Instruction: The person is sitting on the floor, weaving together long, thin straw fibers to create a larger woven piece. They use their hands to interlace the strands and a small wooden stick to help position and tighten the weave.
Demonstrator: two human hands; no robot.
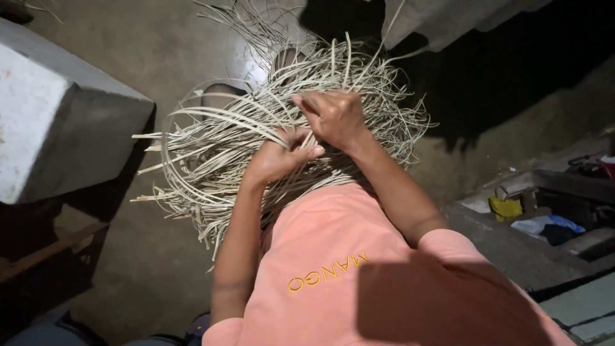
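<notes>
A large tangled bundle of thin pale cane strips (218, 147) lies in front of me, curving out to the left and upward. My left hand (282, 154) is closed around several strips near the bundle's middle. My right hand (333, 116) sits just above it, fingers pinched on strips at the same spot. Both forearms reach out from my orange shirt (333, 269). A foot (221, 96) shows under the strips at the upper left.
A grey concrete block (57, 122) stands at the left on the bare concrete floor (154, 51). A dark wooden piece (38, 256) lies below it. At the right, a ledge holds a yellow container (505, 207) and blue-white cloth (544, 225).
</notes>
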